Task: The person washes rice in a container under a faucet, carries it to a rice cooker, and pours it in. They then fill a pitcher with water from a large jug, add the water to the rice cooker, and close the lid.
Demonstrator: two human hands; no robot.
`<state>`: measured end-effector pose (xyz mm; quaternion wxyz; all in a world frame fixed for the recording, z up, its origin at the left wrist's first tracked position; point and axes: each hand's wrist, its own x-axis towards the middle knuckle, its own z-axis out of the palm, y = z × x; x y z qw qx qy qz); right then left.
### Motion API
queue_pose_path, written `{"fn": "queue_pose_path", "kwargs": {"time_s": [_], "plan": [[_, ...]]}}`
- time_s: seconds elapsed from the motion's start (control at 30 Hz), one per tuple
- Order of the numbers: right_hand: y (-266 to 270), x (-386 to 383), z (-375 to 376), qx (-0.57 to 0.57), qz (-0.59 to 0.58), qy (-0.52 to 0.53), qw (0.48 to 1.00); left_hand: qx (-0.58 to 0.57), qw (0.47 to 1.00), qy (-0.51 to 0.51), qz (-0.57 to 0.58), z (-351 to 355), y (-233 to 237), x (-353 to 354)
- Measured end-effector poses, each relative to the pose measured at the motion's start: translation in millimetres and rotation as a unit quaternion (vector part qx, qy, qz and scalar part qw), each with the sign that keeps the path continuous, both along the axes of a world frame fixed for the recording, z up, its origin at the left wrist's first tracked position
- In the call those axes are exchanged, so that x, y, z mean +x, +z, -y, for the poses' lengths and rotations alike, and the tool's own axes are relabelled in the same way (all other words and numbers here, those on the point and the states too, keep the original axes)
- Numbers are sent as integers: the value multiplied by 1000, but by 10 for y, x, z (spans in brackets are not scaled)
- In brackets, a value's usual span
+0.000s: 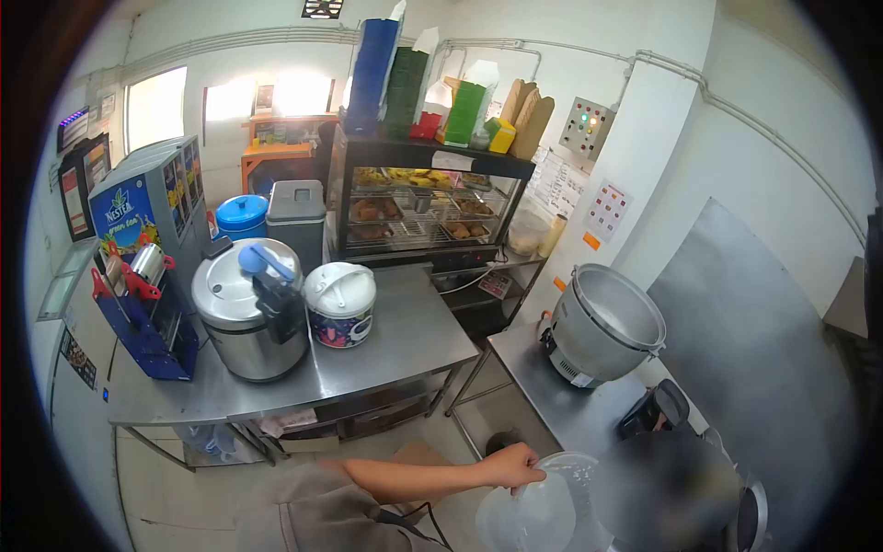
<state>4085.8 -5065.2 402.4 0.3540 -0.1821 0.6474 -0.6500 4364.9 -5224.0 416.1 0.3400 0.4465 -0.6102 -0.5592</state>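
Note:
My left hand (516, 467) reaches across from the lower left, its fingers closed on the rim of a translucent plastic tub (543, 520). The tub is tilted, with whitish bits along its inner wall, and the bottom edge of the view cuts it off. A dark, round, blurred shape (664, 492) is right beside the tub, and I cannot make out what it is. My right hand does not show. Beyond the tub, a big metal rice cooker pot (607, 322) stands without a lid on a steel table (529, 368).
Left, a steel counter (405, 322) carries a large steel rice warmer (248, 317), a white patterned bucket (340, 308) and a blue rack (152, 322). Behind it stands a heated display case (423, 207) with food and folded boxes on top. Black holders (655, 409) sit near the cooker.

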Motion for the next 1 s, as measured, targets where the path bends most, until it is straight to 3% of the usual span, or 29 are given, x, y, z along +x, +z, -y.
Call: {"fn": "queue_pose_path", "kwargs": {"time_s": [0.1,0.17,0.27,0.33,0.37,0.43,0.5,0.7,0.77,0.8,0.87,0.9,0.93,0.97,1.0], "plan": [[5,-470,646,28,-31,30,999,0,1000,19,1,572,-207,-501],[27,-739,1047,52,-28,60,996,15,996,86,2,918,-272,-839],[-657,-1585,1721,50,-77,140,986,-4,995,84,44,1562,-722,-1268],[-893,-1964,2211,6,46,183,982,10,993,81,81,1875,-725,-1504],[-969,-2079,2412,5,61,162,985,17,992,86,91,1988,-755,-1632],[-1060,-2296,2776,38,-22,227,973,40,991,96,79,2303,-1029,-1838],[-1182,-2464,3107,39,-22,241,969,67,989,117,61,2585,-1334,-1991],[-1764,-2815,3946,48,-17,284,957,8,984,118,131,3442,-1709,-2332],[-1901,-2838,4117,44,-8,314,948,2,984,126,126,3816,-2211,-2353],[-1909,-2831,4163,47,-32,323,945,-3,982,145,120,3919,-2208,-2335],[-2025,-2830,4252,61,-60,339,937,-29,968,138,205,4059,-2081,-2389],[-2209,-2845,4257,46,-31,333,941,-86,962,141,219,4109,-2197,-2379],[-2330,-2835,4325,35,-2,335,942,-68,959,156,226,4148,-2279,-2399],[-2111,-2774,4240,32,-38,312,949,-61,956,156,240,4144,-2240,-2426],[-1887,-2713,4171,24,-72,281,957,-90,913,162,363,4103,-2137,-2510]]}}
